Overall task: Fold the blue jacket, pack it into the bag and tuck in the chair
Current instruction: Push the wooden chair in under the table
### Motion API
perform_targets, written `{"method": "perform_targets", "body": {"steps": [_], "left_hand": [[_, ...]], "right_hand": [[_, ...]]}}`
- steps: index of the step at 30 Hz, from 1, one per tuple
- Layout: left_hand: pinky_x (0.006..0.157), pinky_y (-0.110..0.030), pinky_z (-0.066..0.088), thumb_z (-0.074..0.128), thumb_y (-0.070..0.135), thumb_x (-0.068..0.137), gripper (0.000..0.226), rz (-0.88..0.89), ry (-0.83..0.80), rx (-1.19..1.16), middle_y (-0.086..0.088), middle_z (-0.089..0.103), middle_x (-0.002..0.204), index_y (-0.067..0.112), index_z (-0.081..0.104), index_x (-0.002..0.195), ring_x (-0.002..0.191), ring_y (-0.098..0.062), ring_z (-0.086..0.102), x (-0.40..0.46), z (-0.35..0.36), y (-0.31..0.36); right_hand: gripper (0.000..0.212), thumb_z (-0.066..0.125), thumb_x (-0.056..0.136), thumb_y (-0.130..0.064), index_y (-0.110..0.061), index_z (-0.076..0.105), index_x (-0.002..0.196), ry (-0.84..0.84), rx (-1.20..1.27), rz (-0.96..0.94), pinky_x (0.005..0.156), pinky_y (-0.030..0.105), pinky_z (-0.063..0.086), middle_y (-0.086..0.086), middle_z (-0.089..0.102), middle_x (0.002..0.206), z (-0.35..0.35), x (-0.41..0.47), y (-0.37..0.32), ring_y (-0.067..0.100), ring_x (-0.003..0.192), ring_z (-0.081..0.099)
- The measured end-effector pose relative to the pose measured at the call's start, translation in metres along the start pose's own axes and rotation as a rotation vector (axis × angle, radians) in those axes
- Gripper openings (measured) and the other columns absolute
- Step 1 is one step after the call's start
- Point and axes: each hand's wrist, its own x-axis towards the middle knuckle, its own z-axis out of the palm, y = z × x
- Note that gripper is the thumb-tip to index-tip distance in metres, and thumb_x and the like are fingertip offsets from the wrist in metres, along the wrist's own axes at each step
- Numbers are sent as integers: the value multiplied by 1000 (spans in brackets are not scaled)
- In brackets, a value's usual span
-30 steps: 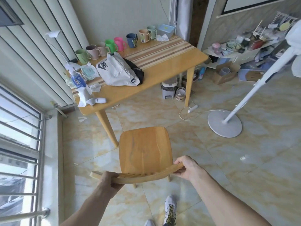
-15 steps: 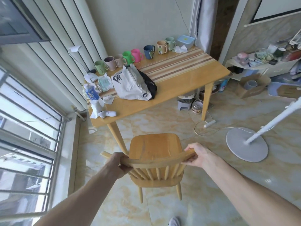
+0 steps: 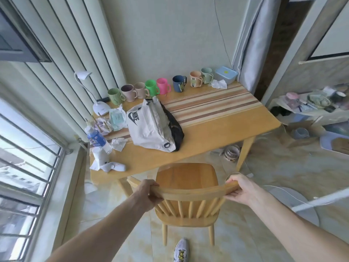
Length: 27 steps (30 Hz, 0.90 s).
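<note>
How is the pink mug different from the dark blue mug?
The pink mug is bright and plain; the dark blue mug is dark and has a printed label on its side. The pink mug stands beside a green mug; the dark blue mug stands apart, nearer a peach mug. Both stand upright in the row at the table's far edge.

Bright daylight pours through the window at left, washing its panes nearly white. Shadows on the table stay soft. Wide-angle distortion bends the frame's edges; the right side blurs.
</note>
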Motion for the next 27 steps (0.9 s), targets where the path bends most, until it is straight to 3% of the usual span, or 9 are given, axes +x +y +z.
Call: {"method": "perform_targets", "body": {"steps": [5,10,15,20,23,25,27], "left_hand": [[85,-46,54,49,-7,87,9,14,-32,-89,-14,47,82,2,48,86,73,-30,52,29,59,32],[106,-48,49,51,-5,85,7,0,-58,-211,-21,55,93,2,51,84,86,-35,60,76,106,44],[94,-50,55,53,-8,82,12,-23,-16,-227,-20,63,82,1,55,89,82,-32,66,106,147,36],[82,-44,61,65,0,82,23,-38,42,-169,-19,65,98,1,64,106,96,-30,64,123,161,24],[90,-46,59,74,14,86,21,-43,179,-43,-15,66,92,5,65,103,86,-29,67,124,164,20],[90,-46,59,84,29,77,43,-1,347,74,-16,69,100,4,65,107,93,-32,69,124,163,24],[95,-47,56,88,43,66,77,118,564,286,-20,68,115,1,57,122,108,-38,65,128,158,30]], "right_hand": [[18,57,84,9,0,52,99,-23,-3,-36,103,60,47,31,52,128,17,46,-68,46,122,56],[15,51,87,11,-3,50,91,-75,-17,-30,98,55,52,25,50,109,28,101,-128,44,108,61],[19,51,88,11,-7,47,84,-91,-24,12,102,51,51,16,51,93,22,156,-165,37,93,67],[18,54,87,12,-5,51,87,-123,-135,35,109,50,47,23,64,97,7,181,-180,37,103,68],[14,61,86,11,-2,55,90,-114,-176,23,105,53,50,18,67,95,0,188,-184,39,107,68],[29,72,82,1,-3,58,108,2,-362,-77,95,50,56,11,65,97,-2,194,-187,37,104,67],[40,76,81,-15,-17,55,115,129,-761,-332,83,42,56,0,61,102,-2,197,-188,31,99,64]]}}
